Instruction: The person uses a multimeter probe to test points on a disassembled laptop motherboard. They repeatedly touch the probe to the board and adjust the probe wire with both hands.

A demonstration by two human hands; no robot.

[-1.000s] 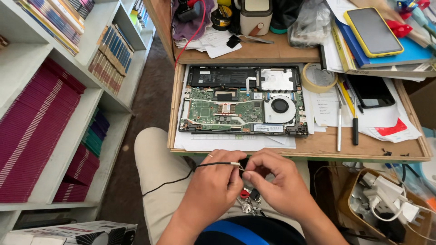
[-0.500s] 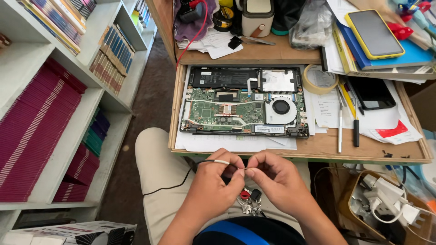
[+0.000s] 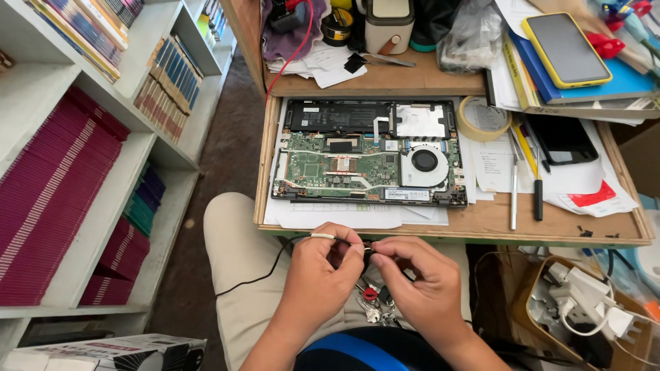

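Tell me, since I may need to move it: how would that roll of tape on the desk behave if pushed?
The roll of tape lies flat on papers, so it would probably slide, not roll. It looks light: a thin open ring. Tipped on edge, it could roll.

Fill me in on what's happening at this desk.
A seated person works over their lap. The left hand and right hand pinch a thin cable between the fingertips, with a bunch of keys lying on the lap below. On the pull-out wooden tray ahead sits an opened laptop, its circuit board and fan exposed, untouched.
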